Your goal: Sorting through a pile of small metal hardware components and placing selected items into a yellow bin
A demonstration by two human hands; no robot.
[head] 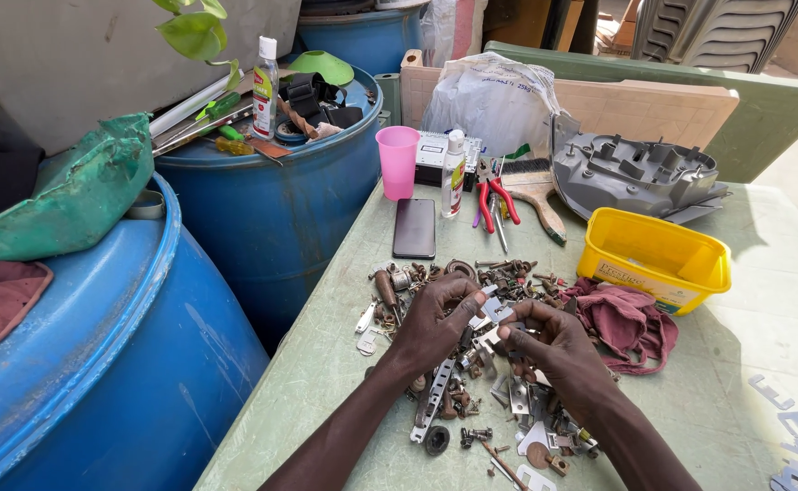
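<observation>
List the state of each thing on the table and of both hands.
Left hand: pinching a small metal bracket.
Right hand: gripping the same bracket.
Yellow tub: open, lidless.
Pink cup: upright.
Phone: flat, screen dark.
White bottle: upright, capped.
Red pliers: lying flat.

Small bent metal bracket (490,314), silvery, pinched between fingertips of left hand (431,327) and right hand (553,350), above scattered hardware pile (471,400).

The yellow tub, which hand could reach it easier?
Probably the right hand. The yellow tub sits on its side of the table, just past the maroon rag. The left hand would have to cross over the metal scraps.
</observation>
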